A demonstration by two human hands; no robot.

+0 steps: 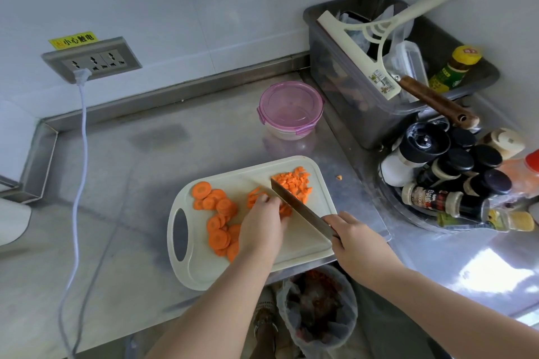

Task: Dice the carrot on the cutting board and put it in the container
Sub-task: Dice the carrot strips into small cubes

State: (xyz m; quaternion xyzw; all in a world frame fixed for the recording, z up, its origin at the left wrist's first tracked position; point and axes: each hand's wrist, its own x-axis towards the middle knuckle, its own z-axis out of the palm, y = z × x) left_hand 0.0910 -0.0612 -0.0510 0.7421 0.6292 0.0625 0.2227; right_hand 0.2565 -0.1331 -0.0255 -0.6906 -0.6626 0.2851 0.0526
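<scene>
Right now the right hand (pixel 353 237) is wrapped tight around the handle of the knife (pixel 300 207), whose blade runs away from it across the cutting board (pixel 306 248). Just left of the blade, the left hand (pixel 264 221) curls its fingertips down on a few carrot strips (pixel 255 194), pinning them to the board. On the blade's other side, away from that hand, lies a heap of diced carrot (pixel 294 182). Round carrot slices (pixel 217 213) overlap to the left of the pinning hand, some under its wrist. Well beyond both hands stands the container (pixel 291 109), pink lid on.
</scene>
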